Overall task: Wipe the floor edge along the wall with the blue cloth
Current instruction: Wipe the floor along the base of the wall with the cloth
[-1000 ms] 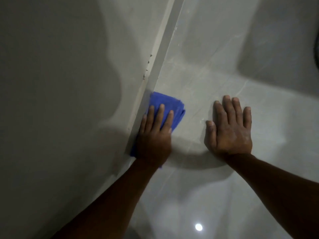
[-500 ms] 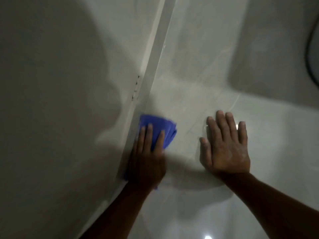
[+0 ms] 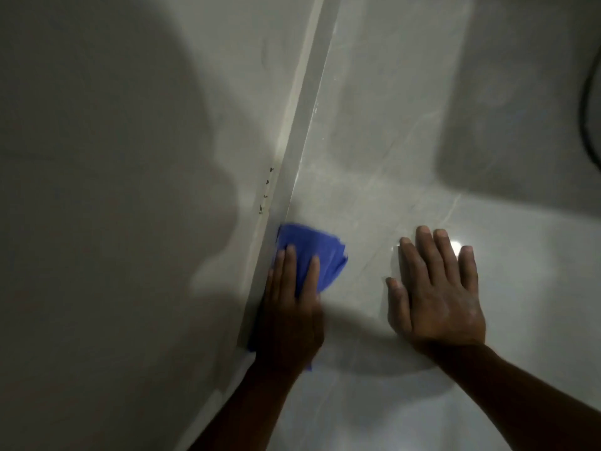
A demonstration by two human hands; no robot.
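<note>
A folded blue cloth (image 3: 322, 252) lies on the pale tiled floor (image 3: 374, 196), pressed against the skirting strip (image 3: 302, 125) at the foot of the grey wall (image 3: 130, 190). My left hand (image 3: 289, 307) lies flat on top of the cloth, fingers pointing along the wall; most of the cloth is hidden under the palm, with a blue corner showing near the wrist. My right hand (image 3: 435, 294) rests flat on the floor to the right, fingers spread, holding nothing.
Small dark marks (image 3: 265, 193) dot the wall just above the skirting ahead of the cloth. A dark curved cable (image 3: 588, 102) shows at the right edge. Deep shadows cover the far floor and the left wall.
The view has shifted, so both hands and the cloth sit lower in the frame than a second ago. My left hand still presses the cloth at the skirting; my right hand stays planted.
</note>
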